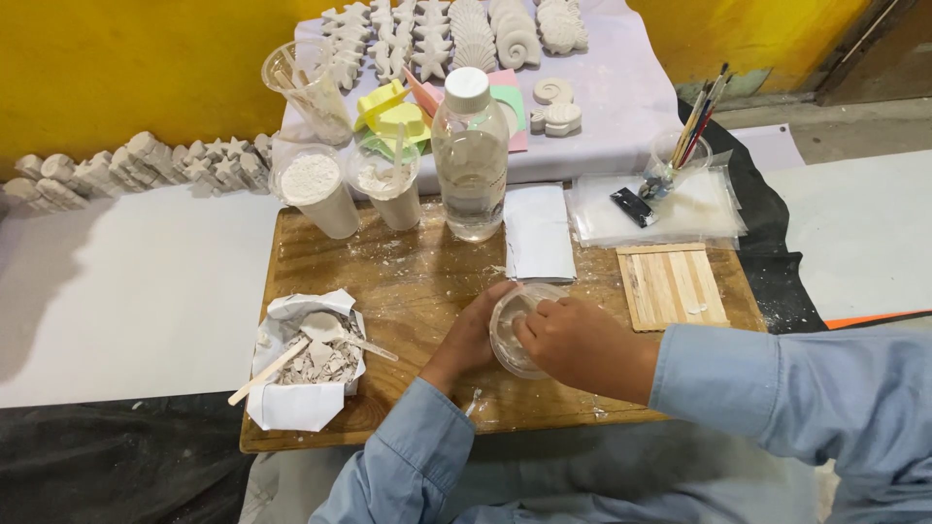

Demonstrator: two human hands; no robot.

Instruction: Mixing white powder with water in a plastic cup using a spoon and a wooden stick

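Left hand (471, 335) clamped round cup (513, 330), right hand (573, 340) pressing fingers inside; could tip, spilling plaster onto board (408, 281), if pushed off-centre.

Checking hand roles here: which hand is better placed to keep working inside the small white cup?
Probably the right hand: its fingers already reach into the cup, while the left hand cups its outer side, steadying it on the wooden board.

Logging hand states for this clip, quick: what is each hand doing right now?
Left hand: curled around the side of the small clear cup, holding it.
Right hand: fingers bent over the cup's rim, reaching inside; anything pinched cannot be told.
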